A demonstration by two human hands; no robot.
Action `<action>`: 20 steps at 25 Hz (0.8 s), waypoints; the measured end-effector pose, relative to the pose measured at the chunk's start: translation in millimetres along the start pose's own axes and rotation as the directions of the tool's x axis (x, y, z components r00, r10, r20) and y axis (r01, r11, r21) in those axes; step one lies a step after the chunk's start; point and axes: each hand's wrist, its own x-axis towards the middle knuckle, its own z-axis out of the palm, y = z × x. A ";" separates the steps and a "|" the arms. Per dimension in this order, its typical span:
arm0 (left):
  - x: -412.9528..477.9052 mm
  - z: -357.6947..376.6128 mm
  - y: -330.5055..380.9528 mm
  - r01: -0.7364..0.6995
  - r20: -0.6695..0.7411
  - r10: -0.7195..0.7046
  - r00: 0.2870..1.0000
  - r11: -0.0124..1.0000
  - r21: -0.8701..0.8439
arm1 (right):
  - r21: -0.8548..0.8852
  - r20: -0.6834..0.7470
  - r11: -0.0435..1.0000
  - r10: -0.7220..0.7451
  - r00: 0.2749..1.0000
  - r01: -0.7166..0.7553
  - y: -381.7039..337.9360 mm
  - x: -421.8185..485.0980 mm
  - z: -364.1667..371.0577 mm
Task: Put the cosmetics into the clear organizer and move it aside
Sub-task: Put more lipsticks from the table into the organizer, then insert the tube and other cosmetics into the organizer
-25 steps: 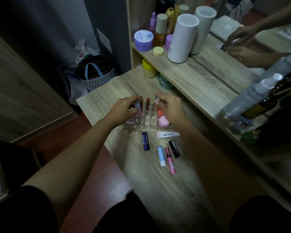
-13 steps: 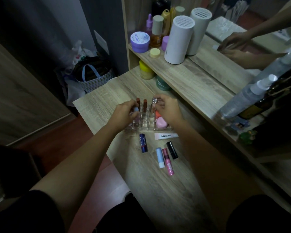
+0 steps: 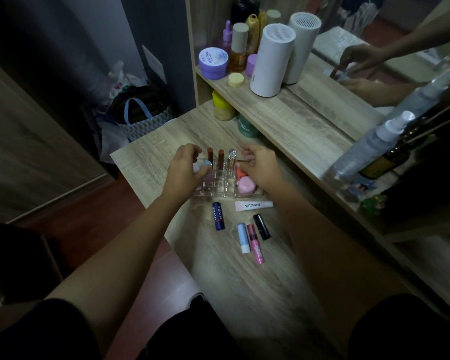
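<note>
The clear organizer (image 3: 220,191) stands on the wooden table (image 3: 244,287). It holds two brown-red lipsticks (image 3: 210,156), a clear-capped bottle (image 3: 231,156), an orange item (image 3: 240,173) and a pink jar (image 3: 245,185). My left hand (image 3: 183,171) is closed on a pale blue-topped cosmetic (image 3: 205,166) at the organizer's left end. My right hand (image 3: 261,167) pinches the organizer's right back rim. In front of it lie a Nivea stick (image 3: 218,215), a white lip tube (image 3: 253,205), a black lipstick (image 3: 262,226), a light blue stick (image 3: 243,237) and a pink tube (image 3: 255,243).
A shelf (image 3: 283,118) above the table carries a white cylinder (image 3: 272,59), a purple jar (image 3: 213,62) and several bottles. A mirror (image 3: 374,48) runs along the right, with a spray bottle (image 3: 369,149) beside it. A patterned bag (image 3: 143,118) sits on the floor at the left.
My left hand has shifted slightly at the organizer's left end with the pale blue-topped cosmetic. My right hand stays at the right rim. The loose items have not moved.
</note>
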 end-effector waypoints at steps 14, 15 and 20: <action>-107.7 79.3 24.8 -0.249 0.503 0.078 0.861 0.926 0.282 | -0.418 0.227 0.901 -0.019 0.974 0.115 54.7 -58.8 -7.2; -108.8 82.5 25.1 -0.257 0.492 0.083 0.867 0.919 0.298 | -0.440 0.227 0.891 -0.012 0.974 0.114 55.4 -58.2 -6.5; -105.9 90.3 23.8 -0.284 0.512 0.052 0.857 0.878 0.386 | -0.516 0.285 0.847 0.030 0.958 0.127 57.9 -57.5 -3.9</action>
